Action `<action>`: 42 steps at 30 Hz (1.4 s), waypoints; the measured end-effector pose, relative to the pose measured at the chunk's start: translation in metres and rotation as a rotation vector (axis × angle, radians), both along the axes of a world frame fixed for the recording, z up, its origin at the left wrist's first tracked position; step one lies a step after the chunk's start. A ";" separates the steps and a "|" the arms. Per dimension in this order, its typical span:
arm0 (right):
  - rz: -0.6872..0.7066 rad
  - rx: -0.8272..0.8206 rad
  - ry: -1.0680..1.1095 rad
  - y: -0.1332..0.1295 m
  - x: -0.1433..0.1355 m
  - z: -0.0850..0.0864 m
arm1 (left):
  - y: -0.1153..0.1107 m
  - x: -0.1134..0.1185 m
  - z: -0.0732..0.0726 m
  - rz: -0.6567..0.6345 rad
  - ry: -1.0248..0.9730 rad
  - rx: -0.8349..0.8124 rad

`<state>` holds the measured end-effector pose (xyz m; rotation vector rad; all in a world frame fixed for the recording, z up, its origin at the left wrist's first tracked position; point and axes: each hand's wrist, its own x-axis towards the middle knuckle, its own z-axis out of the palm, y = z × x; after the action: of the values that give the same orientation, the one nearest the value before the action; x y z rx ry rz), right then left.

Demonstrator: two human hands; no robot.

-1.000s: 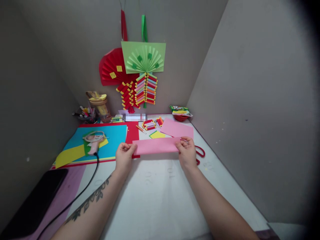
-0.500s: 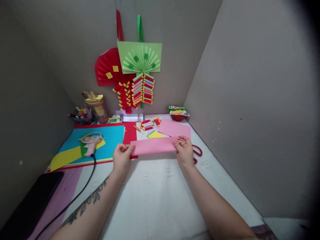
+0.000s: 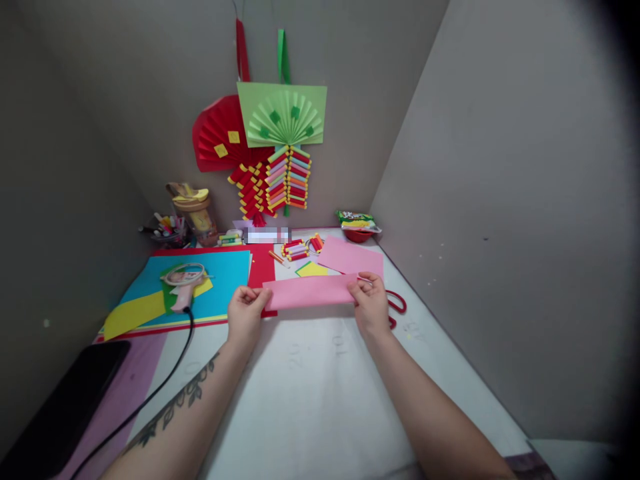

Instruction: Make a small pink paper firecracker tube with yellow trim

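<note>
A strip of pink paper (image 3: pixel 310 292) is stretched level above the white table (image 3: pixel 310 393). My left hand (image 3: pixel 246 311) pinches its left end between thumb and fingers. The right end is pinched the same way by my right hand (image 3: pixel 371 303). Red-handled scissors (image 3: pixel 398 302) lie just beyond my right hand, which hides their blades in part. Behind the strip are a larger pink sheet (image 3: pixel 353 255), a yellow paper piece with a green edge (image 3: pixel 313 269) and a group of small rolled paper tubes (image 3: pixel 295 250).
On the left, a corded glue gun (image 3: pixel 185 293) rests on stacked coloured sheets (image 3: pixel 227 267). A black flat object (image 3: pixel 65 407) lies nearer. A pen basket (image 3: pixel 167 230), a cup (image 3: pixel 200 217) and a snack packet (image 3: pixel 357 221) stand along the back. A green paper fan decoration (image 3: pixel 286 120) hangs on the wall.
The whole view has shifted very slightly. Both hands keep their hold on the pink strip, with no other visible difference.
</note>
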<state>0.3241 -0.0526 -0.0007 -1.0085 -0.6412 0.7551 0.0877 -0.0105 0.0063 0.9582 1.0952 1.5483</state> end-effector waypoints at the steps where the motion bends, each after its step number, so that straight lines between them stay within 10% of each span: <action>1: -0.004 -0.004 -0.004 0.000 0.000 0.000 | 0.000 0.000 0.000 0.001 0.002 0.001; 31: -0.029 -0.035 -0.095 0.002 0.004 -0.003 | 0.000 -0.001 0.004 0.031 0.118 0.020; 42: 0.248 -0.244 -0.339 -0.008 0.021 0.010 | -0.012 -0.038 0.018 0.013 0.452 0.007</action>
<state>0.3452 -0.0604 0.0090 -1.3120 -0.9970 0.9029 0.0496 -0.0222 0.0240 1.3490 1.4083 1.3784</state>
